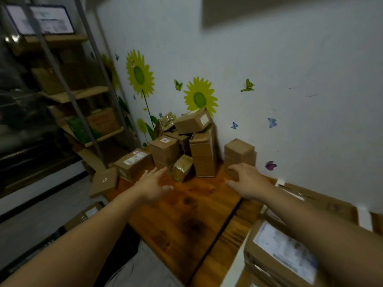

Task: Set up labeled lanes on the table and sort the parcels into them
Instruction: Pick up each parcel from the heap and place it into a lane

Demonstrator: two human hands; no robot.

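The orange-brown wooden table (186, 214) carries a heap of brown cardboard parcels (165, 150) straight ahead of both hands, packed into the far corner against the white wall (290, 69). The right hand (246, 181), spread and holding nothing, reaches the squat brown box (239, 151) standing apart on the heap's right. The left hand (152, 186), equally empty and splayed, hovers just short of a small tape-wrapped parcel (183, 167).

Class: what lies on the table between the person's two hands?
In the head view, only bare orange-brown wooden tabletop lies between the left hand and the right hand.
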